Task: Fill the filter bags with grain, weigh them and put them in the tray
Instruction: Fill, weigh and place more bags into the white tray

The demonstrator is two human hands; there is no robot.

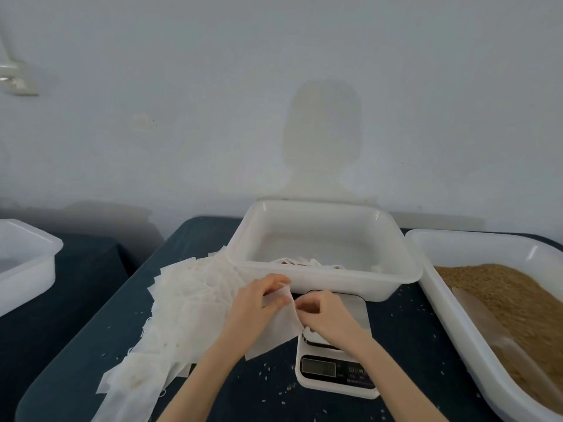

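Both hands hold one flat white filter bag above the table, just left of the digital scale. My left hand pinches the bag's upper edge between thumb and fingers. My right hand pinches the same edge from the right, over the scale's platform. A long heap of empty filter bags lies to the left. A white tray stands behind the hands with a few filled bags at its front. Brown grain fills a white tub on the right.
The table has a dark blue cover with loose grains scattered around the scale. Another white tub stands on a separate dark surface at far left. A bare white wall rises behind the table.
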